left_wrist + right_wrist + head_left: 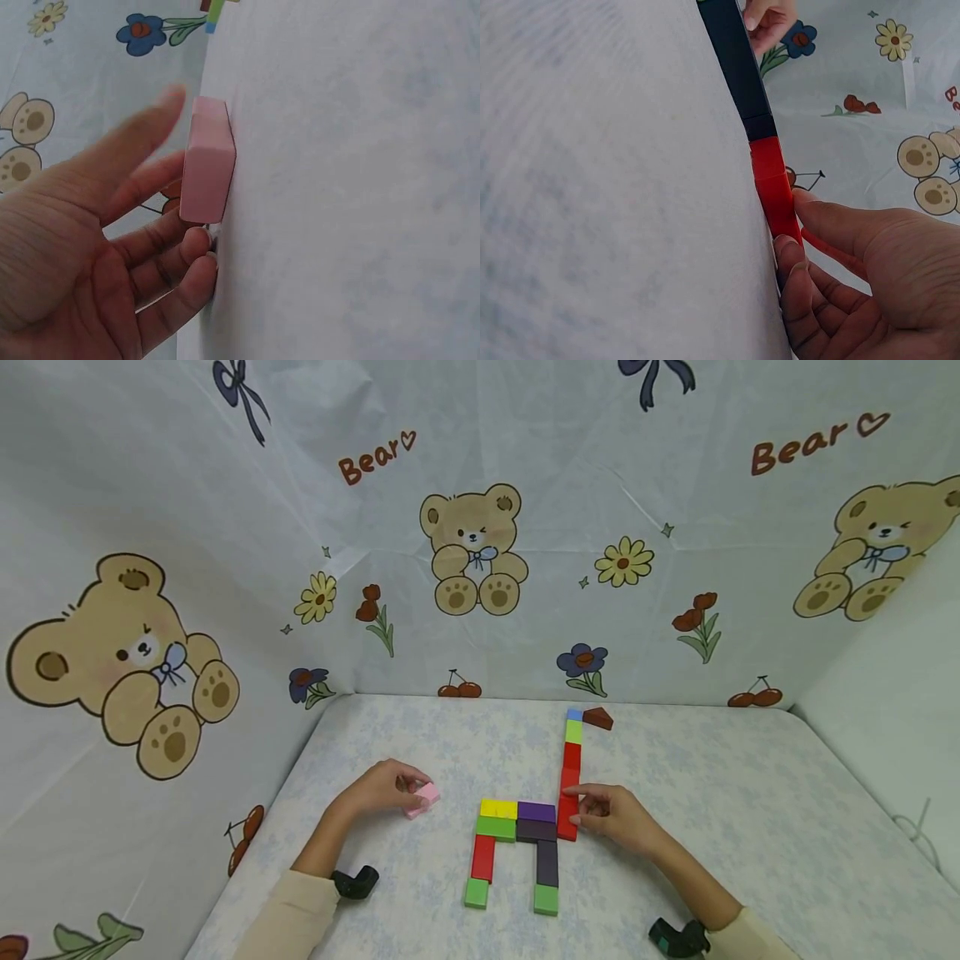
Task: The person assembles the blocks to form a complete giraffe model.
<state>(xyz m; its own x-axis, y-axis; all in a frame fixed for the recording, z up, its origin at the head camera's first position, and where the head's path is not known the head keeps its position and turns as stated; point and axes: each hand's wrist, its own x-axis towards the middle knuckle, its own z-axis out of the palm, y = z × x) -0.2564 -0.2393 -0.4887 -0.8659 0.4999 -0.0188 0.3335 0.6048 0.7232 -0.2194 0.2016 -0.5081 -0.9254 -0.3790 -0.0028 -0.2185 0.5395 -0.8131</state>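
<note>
A pink block (pixel 423 797) (pixel 208 161) lies on the table at the left. My left hand (pixel 408 789) (pixel 187 171) brackets it: the lower fingertips touch its near edge and the thumb stands straight a little off its far edge. My right hand (pixel 581 806) (pixel 791 217) pinches the lowest red block (pixel 567 818) (pixel 776 191) of a flat block figure (pixel 525 827). That figure has a yellow, purple, green and dark body, two legs with green feet, and a red, green and blue column topped by a brown wedge (pixel 597 719).
The pale patterned table (pixel 750 827) is walled on three sides by a bear-print curtain (pixel 472 552). Black wrist mounts (pixel 356 882) (pixel 678 937) sit on both forearms near the front edge.
</note>
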